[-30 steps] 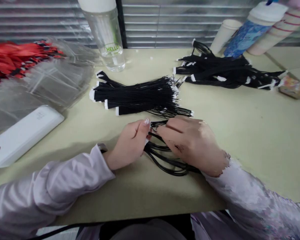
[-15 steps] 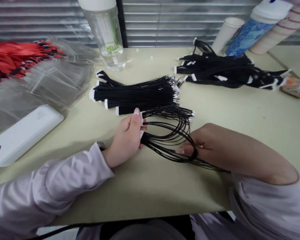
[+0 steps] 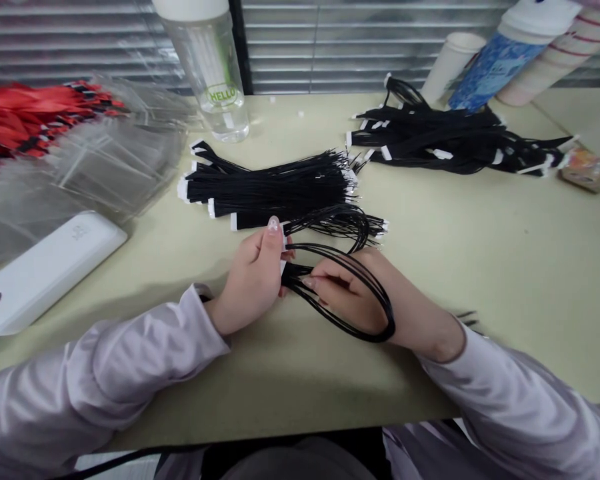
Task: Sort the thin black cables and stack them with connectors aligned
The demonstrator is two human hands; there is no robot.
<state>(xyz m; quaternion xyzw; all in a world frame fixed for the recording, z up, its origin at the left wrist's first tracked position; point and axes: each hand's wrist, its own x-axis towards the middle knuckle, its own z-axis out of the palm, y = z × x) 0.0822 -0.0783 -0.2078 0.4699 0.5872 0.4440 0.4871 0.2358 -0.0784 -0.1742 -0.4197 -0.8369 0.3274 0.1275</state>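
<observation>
My left hand [image 3: 261,267] is closed on the white connector end of a black wire harness [image 3: 347,327], thumb on top. From there the wires bow out to the right in a wide loop. Inside that loop, my right hand [image 3: 360,290] pinches some of the black wires close to the connectors, its fingertips bent together. Part of the wires is hidden behind the right hand, and loose ends show past its wrist. Just beyond both hands lies a stack of black wire harnesses [image 3: 270,187] with white connectors at the left.
A second heap of black harnesses [image 3: 430,140] lies at the back right, near a blue bottle [image 3: 500,67] and a white cup [image 3: 453,63]. A clear bottle [image 3: 220,87] stands behind the stack. At left are a white power bank [image 3: 55,270], plastic bags [image 3: 115,160] and red ribbons [image 3: 25,117].
My right hand has moved left and slightly up along the wires, towards the connectors, and now sits inside the loop. The left hand keeps its hold in the same place.
</observation>
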